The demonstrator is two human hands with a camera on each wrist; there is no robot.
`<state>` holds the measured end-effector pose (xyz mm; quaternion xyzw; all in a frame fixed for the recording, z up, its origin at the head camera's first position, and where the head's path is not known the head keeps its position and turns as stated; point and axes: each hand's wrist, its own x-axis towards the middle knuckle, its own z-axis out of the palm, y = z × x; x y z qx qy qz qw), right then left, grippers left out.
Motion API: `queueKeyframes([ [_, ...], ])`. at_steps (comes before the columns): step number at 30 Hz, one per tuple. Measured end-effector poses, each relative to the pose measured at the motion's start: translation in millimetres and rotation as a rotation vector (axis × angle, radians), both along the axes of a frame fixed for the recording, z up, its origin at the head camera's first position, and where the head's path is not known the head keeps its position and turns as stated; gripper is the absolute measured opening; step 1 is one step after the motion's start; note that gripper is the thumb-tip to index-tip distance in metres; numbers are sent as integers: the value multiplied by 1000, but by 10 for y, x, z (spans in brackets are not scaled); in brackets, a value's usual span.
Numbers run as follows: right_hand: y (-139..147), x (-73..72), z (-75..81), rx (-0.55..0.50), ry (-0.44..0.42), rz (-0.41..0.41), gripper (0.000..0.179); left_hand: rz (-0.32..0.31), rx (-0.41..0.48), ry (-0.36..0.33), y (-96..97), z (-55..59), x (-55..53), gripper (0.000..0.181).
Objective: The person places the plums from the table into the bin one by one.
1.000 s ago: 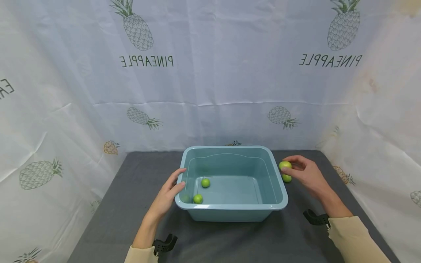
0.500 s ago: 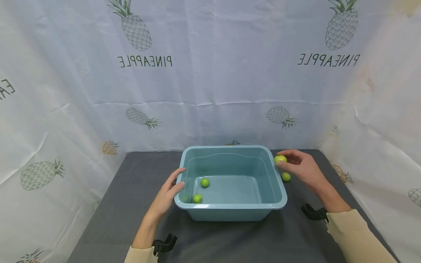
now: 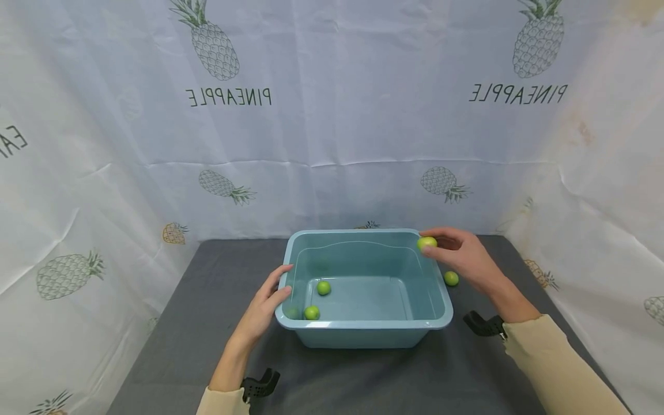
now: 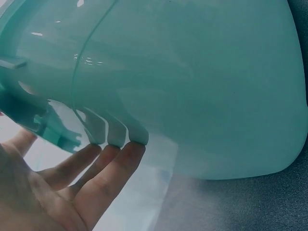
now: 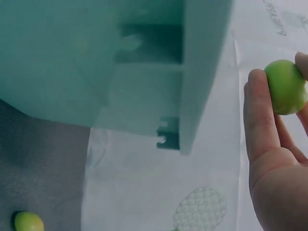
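A light blue plastic tub point(image 3: 363, 325) stands on the dark table. Inside it, toward the left, lie two small round green fruits point(image 3: 324, 287). At the tub's left side my left hand point(image 3: 261, 308) grips the rim, with fingertips point(image 4: 137, 149) against the outer wall in the left wrist view. My right hand point(image 3: 467, 259) pinches another smooth green fruit point(image 5: 285, 89) between thumb and fingers. In the head view that held fruit overlaps the tub's back right rim. Just right of the tub, one more green fruit point(image 3: 451, 279) sits on the table.
The dark grey table point(image 3: 197, 323) reaches out on both sides of the tub. White cloth printed with pineapples point(image 3: 337, 132) hangs behind it and along the sides. A black wrist mount point(image 3: 261, 383) is on each forearm.
My right hand has lifted the fruit and carried it left and away from me, from beside the tub to over its rim. The left hand has kept its place.
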<state>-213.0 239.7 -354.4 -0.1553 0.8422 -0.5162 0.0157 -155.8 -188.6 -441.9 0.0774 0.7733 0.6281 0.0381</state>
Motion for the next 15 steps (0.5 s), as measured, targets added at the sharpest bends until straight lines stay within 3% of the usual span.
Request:
queueKeyframes([
  [8,-113,-58,54,3,-36,78,51,-8,-3,6,-10,-3,-4,50],
  [15,-221,-75,97,-8,-26,97,50,0,-12,0,-9,1,-2,49],
])
